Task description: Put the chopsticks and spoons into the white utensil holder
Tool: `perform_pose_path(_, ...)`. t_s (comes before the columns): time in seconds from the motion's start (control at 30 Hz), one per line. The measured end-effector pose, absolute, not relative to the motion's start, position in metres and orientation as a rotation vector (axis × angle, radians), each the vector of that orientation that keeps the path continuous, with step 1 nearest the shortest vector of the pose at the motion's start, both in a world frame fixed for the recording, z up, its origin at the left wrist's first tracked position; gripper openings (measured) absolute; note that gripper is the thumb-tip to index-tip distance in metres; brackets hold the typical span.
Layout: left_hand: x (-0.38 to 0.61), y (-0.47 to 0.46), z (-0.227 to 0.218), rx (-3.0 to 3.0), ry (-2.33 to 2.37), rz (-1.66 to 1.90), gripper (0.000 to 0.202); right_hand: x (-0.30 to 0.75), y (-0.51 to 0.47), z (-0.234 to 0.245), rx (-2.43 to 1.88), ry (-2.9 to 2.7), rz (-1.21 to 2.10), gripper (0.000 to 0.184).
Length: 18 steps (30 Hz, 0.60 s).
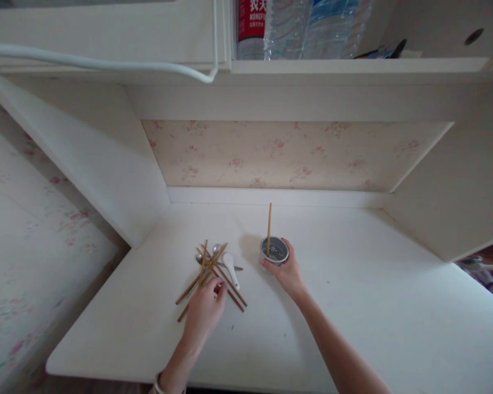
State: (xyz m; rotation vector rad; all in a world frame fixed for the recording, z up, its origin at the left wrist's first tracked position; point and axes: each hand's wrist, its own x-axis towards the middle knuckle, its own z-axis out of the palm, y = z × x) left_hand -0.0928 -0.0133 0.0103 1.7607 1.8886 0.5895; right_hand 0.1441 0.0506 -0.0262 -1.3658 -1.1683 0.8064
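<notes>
Chopsticks [202,268] lie crossed in a loose pile on the left part of the white worktop [353,306], around and beyond the left hand; we count several, pointing in different directions. Nearest to us, we record a band [158,384] on the left wrist. Small dark specks [232,327] mark the near part of the worktop.

We find the left hand [206,303] at the near side of the pile, thumb and fingertips close together; we cannot tell whether its grip is clamped on a chopstick. Just beyond, among the sticks, we note a white spoon [229,266] with its handle toward us, and two metal spoons [217,248] partly covered.

To the right, well apart from the pile, the right hand [288,273] has its grip clamped around a grey cup [280,251], thumb on the near left side. We observe holes in the cup's base and a single chopstick [269,224] standing in it, nearly upright.

Farther back, we see a floral panel [254,156]; above it, a shelf [353,65] carries a red-labelled pack [252,22] and clear bottles [328,27].
</notes>
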Motion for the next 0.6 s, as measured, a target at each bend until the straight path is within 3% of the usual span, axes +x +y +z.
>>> perform_pose_path(0.33, -0.088, 0.026, 0.012, 1.984, 2.141, 0.14, 0.039, 0.134, 0.024, -0.029, -1.304, -1.138, 0.857, 0.094)
perform_pose_path(0.6, -0.088, 0.033, 0.009, 1.979, 2.174, 0.103, 0.044, 0.128, 0.014, -0.039, -1.378, -1.184, 0.73, 0.08)
